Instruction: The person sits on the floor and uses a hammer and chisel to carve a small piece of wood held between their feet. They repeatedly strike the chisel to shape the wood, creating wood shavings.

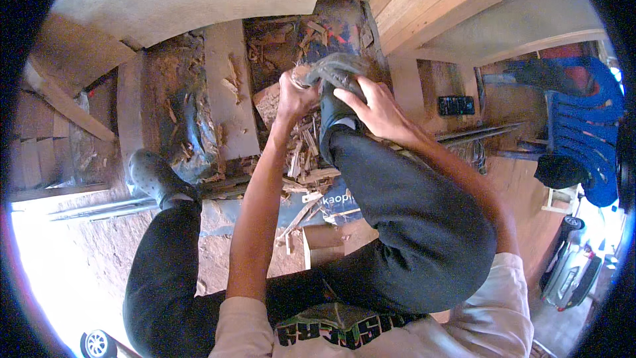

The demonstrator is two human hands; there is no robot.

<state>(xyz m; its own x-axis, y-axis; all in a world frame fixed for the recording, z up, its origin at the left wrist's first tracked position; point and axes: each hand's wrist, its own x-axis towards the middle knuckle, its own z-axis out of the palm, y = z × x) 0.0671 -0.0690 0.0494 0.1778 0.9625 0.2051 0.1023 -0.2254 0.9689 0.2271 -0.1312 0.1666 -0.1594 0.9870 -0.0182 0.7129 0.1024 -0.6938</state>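
My left hand (298,98) is closed in a fist beside the toe end of my raised right foot. What its fingers hold is hidden. My right hand (379,111) reaches in from the other side, its thumb and fingers bent against a grey, rounded, lumpy thing (339,68). That thing spans the gap between both hands above the dark shoe (330,105), and blur hides whether it belongs to the shoe. Close to my left fist lies a rough brown wooden piece (266,103). My left foot, in a grey clog (154,176) with holes, rests farther left.
Wood chips and splinters (306,159) lie around my feet, some on a blue printed sheet (225,215). Planks (228,93) run between my feet. Thick stacked boards (437,0) stand at upper right. A phone-like black device (456,105) and blue plastic chair (583,132) are right.
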